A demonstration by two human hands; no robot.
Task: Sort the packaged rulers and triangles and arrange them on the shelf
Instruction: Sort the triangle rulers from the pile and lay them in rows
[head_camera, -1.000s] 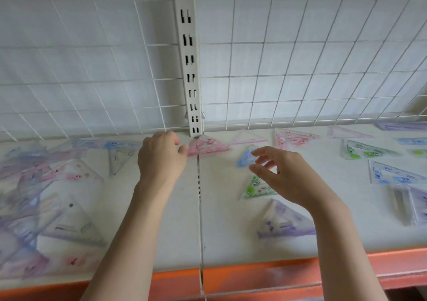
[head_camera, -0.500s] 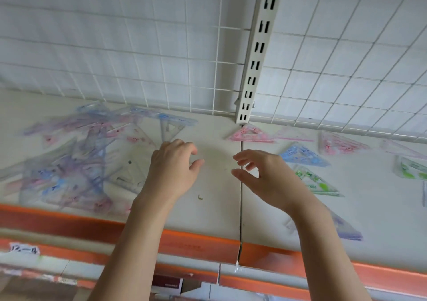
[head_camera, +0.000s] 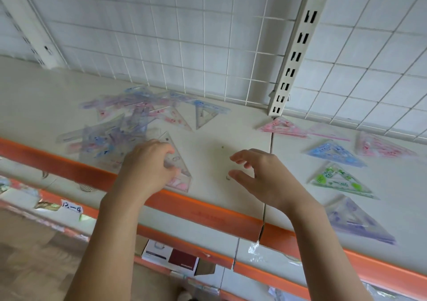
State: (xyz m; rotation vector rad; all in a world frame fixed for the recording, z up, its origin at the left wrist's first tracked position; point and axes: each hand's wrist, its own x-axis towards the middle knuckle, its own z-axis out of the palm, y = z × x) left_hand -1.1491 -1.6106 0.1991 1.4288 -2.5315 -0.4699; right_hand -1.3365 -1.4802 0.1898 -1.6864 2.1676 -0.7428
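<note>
While the left hand (head_camera: 150, 164) is resting on the near edge of the jumbled pile (head_camera: 124, 125) of packaged rulers and triangles, its fingers are curling down onto a clear triangle (head_camera: 179, 171) lying at the pile's right end; whether it is actually gripping that packet, I cannot tell. The right hand (head_camera: 261, 175) is hovering just above the bare shelf (head_camera: 215, 125), fingers spread and loosely bent, thumb apart, holding nothing. Over on the right side, the sorted pieces are lying apart from one another: a pink triangle (head_camera: 280, 127) sitting at the foot of the slotted upright (head_camera: 298, 46), a blue triangle (head_camera: 332, 152) nearer, a green triangle (head_camera: 339, 179) in front of that, and a purple triangle (head_camera: 355, 219) close to the orange front edge (head_camera: 208, 210). Another pink packet (head_camera: 379, 145) is lying further right. The white wire grid (head_camera: 184, 46) is standing behind everything.
</note>
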